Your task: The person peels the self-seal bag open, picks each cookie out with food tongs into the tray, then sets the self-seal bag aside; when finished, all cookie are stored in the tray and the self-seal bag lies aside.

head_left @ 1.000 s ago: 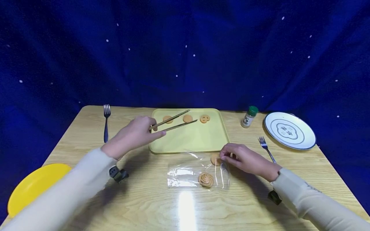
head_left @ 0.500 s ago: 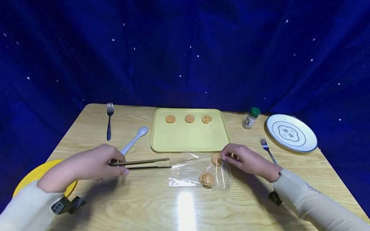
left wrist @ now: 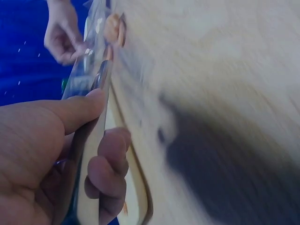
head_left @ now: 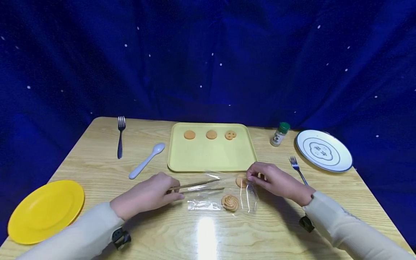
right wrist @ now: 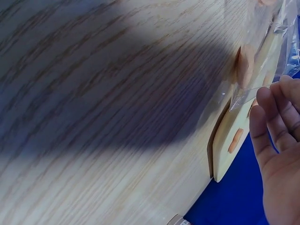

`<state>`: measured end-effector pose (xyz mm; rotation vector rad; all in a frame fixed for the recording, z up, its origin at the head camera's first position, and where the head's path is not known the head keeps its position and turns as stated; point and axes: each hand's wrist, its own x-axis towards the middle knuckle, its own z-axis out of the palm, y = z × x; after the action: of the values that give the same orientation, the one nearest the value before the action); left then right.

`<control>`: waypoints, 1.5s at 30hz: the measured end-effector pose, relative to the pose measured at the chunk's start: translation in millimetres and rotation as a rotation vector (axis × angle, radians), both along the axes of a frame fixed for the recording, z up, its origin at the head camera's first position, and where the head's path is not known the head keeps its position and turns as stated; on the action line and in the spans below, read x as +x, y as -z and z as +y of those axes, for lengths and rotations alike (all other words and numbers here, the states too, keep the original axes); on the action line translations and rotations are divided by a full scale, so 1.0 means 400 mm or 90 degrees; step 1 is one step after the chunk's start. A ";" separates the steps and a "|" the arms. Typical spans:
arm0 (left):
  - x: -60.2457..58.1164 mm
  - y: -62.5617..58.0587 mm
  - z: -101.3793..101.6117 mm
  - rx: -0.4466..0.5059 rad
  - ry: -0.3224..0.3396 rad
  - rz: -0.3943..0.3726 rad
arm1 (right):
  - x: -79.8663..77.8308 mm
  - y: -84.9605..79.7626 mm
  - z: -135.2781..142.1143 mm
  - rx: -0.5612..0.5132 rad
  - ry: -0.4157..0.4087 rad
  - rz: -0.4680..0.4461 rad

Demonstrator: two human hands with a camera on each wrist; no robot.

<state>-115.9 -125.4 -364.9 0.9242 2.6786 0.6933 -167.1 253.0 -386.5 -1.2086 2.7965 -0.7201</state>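
Observation:
My left hand (head_left: 152,193) grips metal tongs (head_left: 198,185), their arms spread and pointing right. The tong tips reach over the clear plastic bag (head_left: 208,206); I cannot tell whether they lie inside it or above it. A swirled cookie (head_left: 230,203) and a flat round cookie (head_left: 241,181) sit in the bag, with nothing visible between the tong tips. At the bag's upper right, my right hand (head_left: 271,180) pinches its edge beside the round cookie. In the right wrist view the plastic (right wrist: 255,89) runs up to the fingertips.
Behind the bag lies a yellow tray (head_left: 212,155) with three cookies along its far side. Left are a spoon (head_left: 146,161), a fork (head_left: 120,139) and a yellow plate (head_left: 45,213). Right are a green-capped shaker (head_left: 279,135), another fork (head_left: 297,169) and a white plate (head_left: 325,164).
My left hand swung the tongs from over the tray down to the left, then right to the bag, uncovering the spoon. The right hand keeps its pinch on the bag.

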 end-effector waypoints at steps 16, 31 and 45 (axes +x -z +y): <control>-0.039 0.018 0.141 -0.019 -0.006 0.002 | -0.001 -0.006 -0.019 0.005 0.005 -0.016; -0.017 0.025 0.058 0.014 -0.017 -0.028 | 0.000 -0.009 -0.017 0.034 0.002 -0.016; -0.019 0.019 0.062 0.000 -0.021 -0.028 | 0.003 0.000 -0.020 0.019 -0.001 -0.007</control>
<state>-123.3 -100.6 -372.5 0.8573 2.6600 0.7128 -165.8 245.1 -386.5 -1.1983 2.7876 -0.6804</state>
